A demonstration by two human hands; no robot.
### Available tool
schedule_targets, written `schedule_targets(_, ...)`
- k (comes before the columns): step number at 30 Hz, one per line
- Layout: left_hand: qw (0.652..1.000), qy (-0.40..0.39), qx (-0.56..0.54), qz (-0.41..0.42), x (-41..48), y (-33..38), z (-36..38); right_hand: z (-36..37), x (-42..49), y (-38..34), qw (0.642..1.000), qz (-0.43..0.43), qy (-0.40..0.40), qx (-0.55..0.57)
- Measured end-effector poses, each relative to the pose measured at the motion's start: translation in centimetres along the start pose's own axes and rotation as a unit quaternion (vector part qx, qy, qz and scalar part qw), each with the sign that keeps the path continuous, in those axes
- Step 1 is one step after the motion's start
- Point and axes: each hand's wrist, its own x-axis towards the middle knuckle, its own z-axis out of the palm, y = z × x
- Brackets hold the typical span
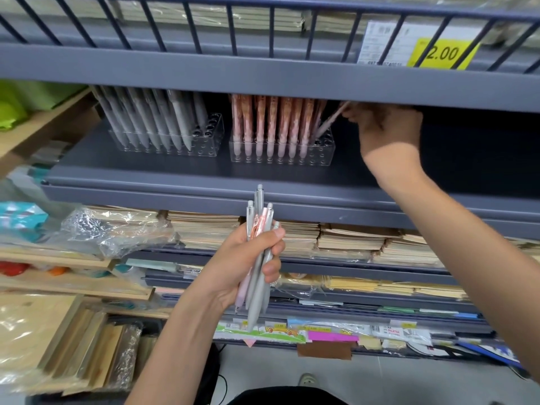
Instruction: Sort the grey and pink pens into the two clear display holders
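Note:
Two clear display holders stand side by side on a grey shelf. The left holder (214, 133) carries several grey pens (163, 118); the right holder (324, 150) carries several pink pens (271, 124). My right hand (385, 127) is up under the shelf above, pinching one pink pen (328, 122) that slants with its tip in the right end of the pink holder. Below the shelf's front edge, my left hand (251, 264) grips a mixed bunch of grey and pink pens (257, 229), held upright.
The shelf above (263, 74) hangs low over the holders and bears a yellow price tag (444, 54). To the right of the pink holder is dark bare shelf (467, 147). Stacks of notebooks (350, 238) fill the shelves below; crumpled plastic wrap (111, 229) and wooden racks lie at the left.

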Motion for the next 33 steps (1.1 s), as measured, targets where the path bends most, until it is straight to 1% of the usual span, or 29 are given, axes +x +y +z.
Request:
schedule_targets(1,1.0,0.001,0.001,0.001,-0.1,0.0,-0.1,0.3,0.5,-0.3,0.999,0.011,-0.022,0.029)
schedule_targets(3,1.0,0.0,0.004,0.002,-0.2,0.0,-0.2,0.9,1.3,-0.6,0.998,0.017,-0.049,0.028)
schedule_targets(6,1.0,-0.004,0.01,0.001,-0.5,-0.1,-0.2,1.3,1.7,-0.8,0.994,-0.003,-0.09,-0.056)
schedule_targets(8,1.0,-0.008,0.015,0.007,-0.6,-0.1,-0.2,1.7,2.0,-0.8,0.99,-0.007,-0.111,-0.081)
schedule_targets(11,1.0,-0.017,0.018,0.016,-0.8,-0.1,-0.3,2.1,2.6,-0.9,0.99,0.015,-0.106,-0.096)
schedule_targets(18,0.999,-0.024,0.024,0.025,-1.1,0.1,-0.7,2.4,2.9,-1.0,0.992,0.063,-0.092,-0.052)
schedule_targets(21,0.999,-0.022,0.041,0.025,-1.3,0.2,-1.0,1.9,1.5,-1.3,0.996,0.047,-0.038,-0.067)
schedule_targets(22,0.998,-0.024,0.048,0.025,-1.3,0.2,-1.1,1.6,0.4,-1.5,0.998,0.032,-0.028,-0.04)
schedule_targets(23,0.998,-0.025,0.051,0.026,-1.4,0.2,-1.2,1.5,-0.7,-1.7,0.998,0.022,-0.047,0.018)
schedule_targets(24,0.998,-0.025,0.05,0.028,-1.4,0.3,-1.3,1.4,-2.0,-2.1,0.993,0.021,-0.097,0.068)
schedule_targets(25,0.998,-0.024,0.048,0.029,-1.4,0.2,-1.3,1.4,-3.2,-2.4,0.98,0.022,-0.173,0.093)
schedule_targets(27,0.998,-0.023,0.044,0.032,-1.4,0.2,-1.3,1.8,-5.0,-2.6,0.947,0.022,-0.31,0.083)
schedule_targets(28,0.998,-0.025,0.044,0.032,-1.4,0.2,-1.3,2.1,-5.6,-2.5,0.933,0.019,-0.35,0.076)
schedule_targets(30,0.998,-0.033,0.046,0.032,-1.4,0.3,-1.3,2.6,-6.4,-2.4,0.919,0.02,-0.384,0.086)
schedule_targets(33,0.998,-0.041,0.046,0.03,-1.4,0.5,-1.3,2.9,-6.6,-2.4,0.907,0.022,-0.407,0.104)
